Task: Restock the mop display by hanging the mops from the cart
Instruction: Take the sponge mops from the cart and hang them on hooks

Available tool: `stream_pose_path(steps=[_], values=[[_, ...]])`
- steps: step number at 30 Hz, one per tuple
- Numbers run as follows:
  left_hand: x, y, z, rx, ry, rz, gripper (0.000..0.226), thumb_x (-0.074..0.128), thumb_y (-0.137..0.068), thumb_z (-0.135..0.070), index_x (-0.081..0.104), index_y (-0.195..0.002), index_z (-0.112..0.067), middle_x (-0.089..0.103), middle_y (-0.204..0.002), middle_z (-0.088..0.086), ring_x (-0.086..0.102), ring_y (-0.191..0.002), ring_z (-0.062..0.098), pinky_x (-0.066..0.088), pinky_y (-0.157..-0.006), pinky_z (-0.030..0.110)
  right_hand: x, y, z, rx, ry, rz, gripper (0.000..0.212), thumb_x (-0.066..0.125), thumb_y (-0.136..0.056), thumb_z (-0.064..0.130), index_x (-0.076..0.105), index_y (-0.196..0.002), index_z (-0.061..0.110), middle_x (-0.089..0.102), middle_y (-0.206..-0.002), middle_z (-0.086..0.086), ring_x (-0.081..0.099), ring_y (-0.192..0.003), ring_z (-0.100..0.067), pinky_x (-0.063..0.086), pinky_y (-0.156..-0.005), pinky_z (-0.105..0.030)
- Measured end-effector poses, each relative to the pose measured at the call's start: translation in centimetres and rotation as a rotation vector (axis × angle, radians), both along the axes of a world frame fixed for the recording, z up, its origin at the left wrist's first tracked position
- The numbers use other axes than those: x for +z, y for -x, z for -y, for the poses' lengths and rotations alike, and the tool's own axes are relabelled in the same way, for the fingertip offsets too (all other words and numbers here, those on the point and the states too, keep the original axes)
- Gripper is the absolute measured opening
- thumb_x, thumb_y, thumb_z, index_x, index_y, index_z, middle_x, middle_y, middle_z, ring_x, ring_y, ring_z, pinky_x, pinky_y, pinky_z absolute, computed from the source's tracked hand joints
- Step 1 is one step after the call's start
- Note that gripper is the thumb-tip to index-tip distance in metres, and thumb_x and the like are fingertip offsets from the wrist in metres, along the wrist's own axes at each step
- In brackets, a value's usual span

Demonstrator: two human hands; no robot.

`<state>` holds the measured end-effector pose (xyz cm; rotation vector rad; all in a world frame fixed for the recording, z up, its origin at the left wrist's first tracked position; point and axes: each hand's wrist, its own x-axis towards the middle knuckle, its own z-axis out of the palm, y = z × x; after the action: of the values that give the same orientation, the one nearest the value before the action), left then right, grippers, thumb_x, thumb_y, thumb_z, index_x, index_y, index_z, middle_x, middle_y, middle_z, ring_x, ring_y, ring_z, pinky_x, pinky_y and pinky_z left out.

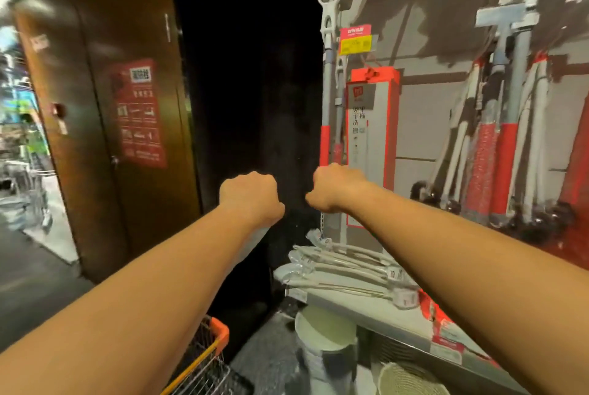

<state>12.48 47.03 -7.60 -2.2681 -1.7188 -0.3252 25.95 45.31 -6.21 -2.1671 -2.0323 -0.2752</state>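
Observation:
Both of my arms reach forward at chest height in front of a dark gap beside the mop display. My left hand (251, 194) and my right hand (334, 187) bend down at the wrist, so only their backs show and the fingers are hidden. A pale grey shape (251, 243) shows just under my left wrist; what it is cannot be told. Several red and white mops (497, 152) hang on the display wall to the right. A tall boxed mop (371, 146) hangs closer in, beside a grey mop pole (326, 82). The orange corner of the cart (216, 334) sits at the bottom.
A brown cabinet (127, 114) with a red notice stands on the left. A low shelf (366, 305) below the display carries wrapped white mop parts (344, 267). White buckets (325, 340) stand on the floor under it. An aisle opens at far left.

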Motion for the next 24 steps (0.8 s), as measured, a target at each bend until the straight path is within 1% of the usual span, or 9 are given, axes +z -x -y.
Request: stream_pose_path(steps=[3, 6, 8, 11, 13, 15, 18, 22, 24], values=[[-2.4, 3.4, -0.2, 0.066, 0.073, -0.015, 0.019, 0.050, -0.092, -0.034, 0.055, -0.091, -0.016, 0.053, -0.085, 0.001, 0.051, -0.077, 0.020, 0.038, -0.067, 0.032, -2.3, 2.8, -1.1, 0.069, 0.055, 0.017, 0.022, 0.050, -0.088, 0.023, 0.060, -0.106, 0.013, 0.059, -0.105, -0.008, 0.057, -0.090, -0.029, 0.042, -0.072, -0.034], [-4.8, 6.5, -0.9, 0.123, 0.096, -0.033, 0.022, 0.050, -0.093, -0.036, 0.061, -0.097, -0.017, 0.058, -0.087, 0.000, 0.054, -0.076, 0.019, 0.034, -0.057, 0.029, -4.6, 5.0, -2.4, 0.159, 0.087, 0.055, 0.011, 0.049, -0.090, 0.024, 0.054, -0.095, 0.016, 0.056, -0.095, -0.006, 0.051, -0.080, -0.026, 0.039, -0.070, -0.033], [-6.3, 8.1, -1.5, 0.153, 0.121, -0.026, 0.025, 0.051, -0.093, -0.040, 0.063, -0.099, -0.019, 0.061, -0.088, 0.000, 0.058, -0.078, 0.020, 0.037, -0.057, 0.029, -6.1, 6.2, -3.3, 0.217, 0.123, 0.059, 0.011, 0.048, -0.092, 0.025, 0.051, -0.098, 0.016, 0.053, -0.094, -0.005, 0.050, -0.080, -0.025, 0.039, -0.070, -0.033], [-8.1, 9.9, -2.0, 0.218, 0.155, -0.004, 0.023, 0.052, -0.091, -0.038, 0.063, -0.097, -0.019, 0.060, -0.086, -0.001, 0.060, -0.080, 0.021, 0.040, -0.061, 0.031, -8.1, 7.7, -5.2, 0.289, 0.180, 0.059, 0.023, 0.047, -0.093, 0.025, 0.055, -0.110, 0.013, 0.054, -0.101, -0.005, 0.049, -0.083, -0.025, 0.039, -0.073, -0.034], [-9.2, 10.6, -2.2, 0.279, 0.174, 0.005, 0.022, 0.052, -0.091, -0.038, 0.063, -0.096, -0.019, 0.058, -0.082, -0.001, 0.058, -0.078, 0.022, 0.039, -0.061, 0.031, -9.3, 8.6, -6.4, 0.336, 0.213, 0.060, 0.025, 0.048, -0.093, 0.025, 0.057, -0.112, 0.011, 0.058, -0.106, -0.006, 0.051, -0.086, -0.025, 0.041, -0.075, -0.033], [-10.5, 10.9, -2.4, 0.347, 0.203, 0.013, 0.024, 0.052, -0.091, -0.040, 0.062, -0.095, -0.019, 0.053, -0.077, -0.001, 0.056, -0.076, 0.023, 0.039, -0.061, 0.032, -10.5, 9.3, -7.6, 0.390, 0.246, 0.052, 0.027, 0.046, -0.094, 0.025, 0.058, -0.113, 0.011, 0.060, -0.112, -0.008, 0.056, -0.095, -0.027, 0.045, -0.080, -0.035], [-12.5, 10.9, -2.6, 0.447, 0.234, 0.039, 0.024, 0.050, -0.092, -0.038, 0.061, -0.094, -0.017, 0.048, -0.071, -0.002, 0.053, -0.072, 0.024, 0.039, -0.061, 0.032, -12.6, 10.1, -9.0, 0.486, 0.244, 0.053, 0.026, 0.047, -0.094, 0.026, 0.059, -0.110, 0.011, 0.062, -0.112, -0.009, 0.058, -0.097, -0.028, 0.044, -0.075, -0.033], [-15.2, 10.7, -2.0, 0.577, 0.287, 0.116, 0.026, 0.050, -0.092, -0.035, 0.062, -0.106, -0.016, 0.059, -0.092, 0.005, 0.053, -0.079, 0.027, 0.039, -0.067, 0.033, -15.3, 10.8, -10.5, 0.590, 0.256, 0.075, 0.029, 0.047, -0.094, 0.029, 0.058, -0.114, 0.011, 0.060, -0.117, -0.010, 0.058, -0.105, -0.029, 0.038, -0.074, -0.032], [-16.7, 10.7, -1.4, 0.633, 0.299, 0.166, 0.029, 0.052, -0.093, -0.035, 0.061, -0.112, -0.015, 0.062, -0.103, 0.009, 0.059, -0.091, 0.031, 0.041, -0.069, 0.034, -16.6, 11.3, -11.1, 0.643, 0.268, 0.107, 0.023, 0.047, -0.094, 0.029, 0.057, -0.108, 0.013, 0.061, -0.114, -0.009, 0.057, -0.098, -0.028, 0.039, -0.073, -0.032]])
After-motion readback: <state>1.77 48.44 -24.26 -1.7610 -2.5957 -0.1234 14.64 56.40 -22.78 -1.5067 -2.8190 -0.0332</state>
